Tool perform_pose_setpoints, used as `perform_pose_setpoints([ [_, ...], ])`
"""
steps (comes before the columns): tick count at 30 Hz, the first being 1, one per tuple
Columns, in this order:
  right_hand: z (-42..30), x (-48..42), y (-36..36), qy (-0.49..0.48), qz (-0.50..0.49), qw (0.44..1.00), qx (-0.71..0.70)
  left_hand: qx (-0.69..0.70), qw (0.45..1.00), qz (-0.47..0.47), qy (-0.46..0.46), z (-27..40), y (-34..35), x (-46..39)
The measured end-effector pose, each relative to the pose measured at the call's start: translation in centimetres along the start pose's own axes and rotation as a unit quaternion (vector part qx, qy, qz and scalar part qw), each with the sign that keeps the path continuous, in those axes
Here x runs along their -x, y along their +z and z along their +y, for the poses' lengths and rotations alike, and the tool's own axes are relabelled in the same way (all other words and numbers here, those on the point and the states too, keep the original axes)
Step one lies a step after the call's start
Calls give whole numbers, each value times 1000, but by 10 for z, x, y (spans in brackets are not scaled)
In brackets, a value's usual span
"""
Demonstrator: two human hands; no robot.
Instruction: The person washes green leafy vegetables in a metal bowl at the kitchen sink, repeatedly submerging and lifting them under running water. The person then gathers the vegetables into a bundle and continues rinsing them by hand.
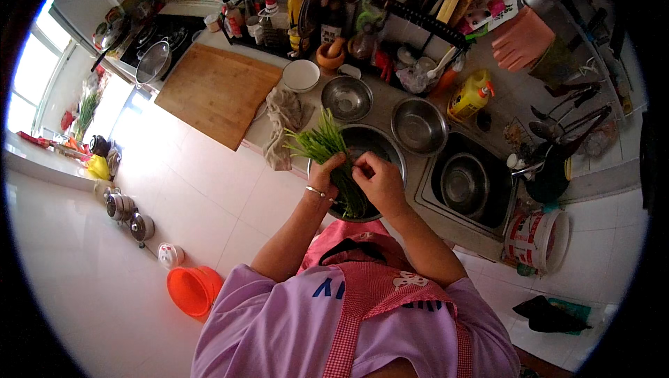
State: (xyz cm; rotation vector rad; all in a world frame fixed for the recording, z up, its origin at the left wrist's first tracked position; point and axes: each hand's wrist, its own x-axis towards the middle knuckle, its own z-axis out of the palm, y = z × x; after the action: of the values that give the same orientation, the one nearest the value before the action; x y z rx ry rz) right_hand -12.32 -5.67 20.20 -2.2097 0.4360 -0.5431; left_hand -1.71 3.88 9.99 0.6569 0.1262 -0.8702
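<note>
A bunch of thin green-stemmed vegetables is held above a large metal basin at the counter's front edge. My left hand is closed round the bunch, its thumb across the stems and a bracelet at the wrist. Beside the bunch, on its right, is my right hand, with thumb and forefinger pinched together at the stems. Whether a stem is between those fingertips cannot be told. The bunch's lighter green ends fan out towards the counter, and its darker part hangs over the basin.
Two metal bowls stand behind the basin, near a white bowl. On the left lie a crumpled cloth and a wooden cutting board. At right, the sink holds a metal bowl; a yellow pump bottle stands behind.
</note>
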Motion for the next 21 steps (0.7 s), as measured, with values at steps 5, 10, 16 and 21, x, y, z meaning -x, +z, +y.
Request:
perform_pose_setpoints([
  [5, 10, 0, -1, 58, 26, 988, -138, -17, 1000, 22, 0, 11, 26, 14],
  [10, 11, -16, -26, 126, 101, 955, -248, 12, 999, -15, -25, 15, 13, 6],
  [16, -37, -36, -81, -34, 51, 925, -374, 44, 994, -83, -49, 18, 6, 3],
  [21, -57, -26, -80, -231, -66, 960, -142, 48, 996, -72, -39, 17, 13, 9],
])
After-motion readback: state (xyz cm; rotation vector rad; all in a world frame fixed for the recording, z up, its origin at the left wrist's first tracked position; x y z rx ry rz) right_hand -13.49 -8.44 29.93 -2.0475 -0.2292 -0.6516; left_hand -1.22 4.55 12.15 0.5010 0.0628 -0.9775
